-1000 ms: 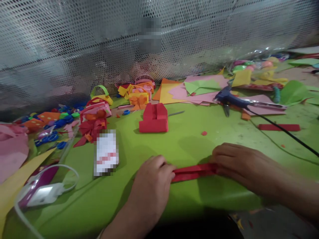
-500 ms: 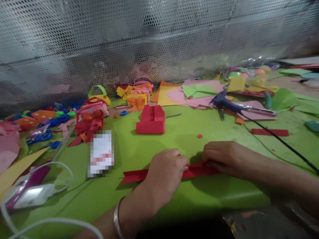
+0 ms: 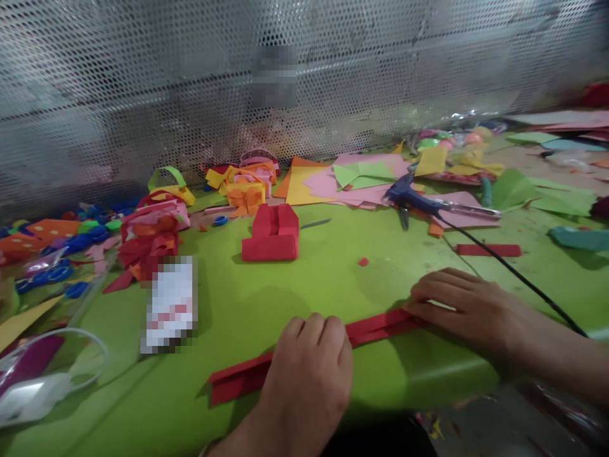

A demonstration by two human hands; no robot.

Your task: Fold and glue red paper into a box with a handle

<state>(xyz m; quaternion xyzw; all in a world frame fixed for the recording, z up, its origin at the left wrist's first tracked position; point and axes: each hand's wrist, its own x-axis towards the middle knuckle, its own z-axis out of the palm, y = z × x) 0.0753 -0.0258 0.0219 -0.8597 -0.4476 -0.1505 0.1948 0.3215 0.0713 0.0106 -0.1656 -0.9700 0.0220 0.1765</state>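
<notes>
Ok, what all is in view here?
folded strip: one, red, at both hands
boxy paper piece: one, red, centre
short strip: one, red, right
corded tool: one, blue, back right
thin sliver: one, grey, centre
pixelated card: one, white-red, left
paper sheets: several, mixed, back
folded paper items: several, mixed, back left
blue loops: several, blue, left
cabled block: one, white, near left
colourful bits: several, mixed, back right
teal item: one, teal, right
table: one, green, below
mesh panel: one, grey, behind
small scraps: uncounted, mixed, scattered
left hand: one, over strip's middle
right hand: one, strip's right end
</notes>
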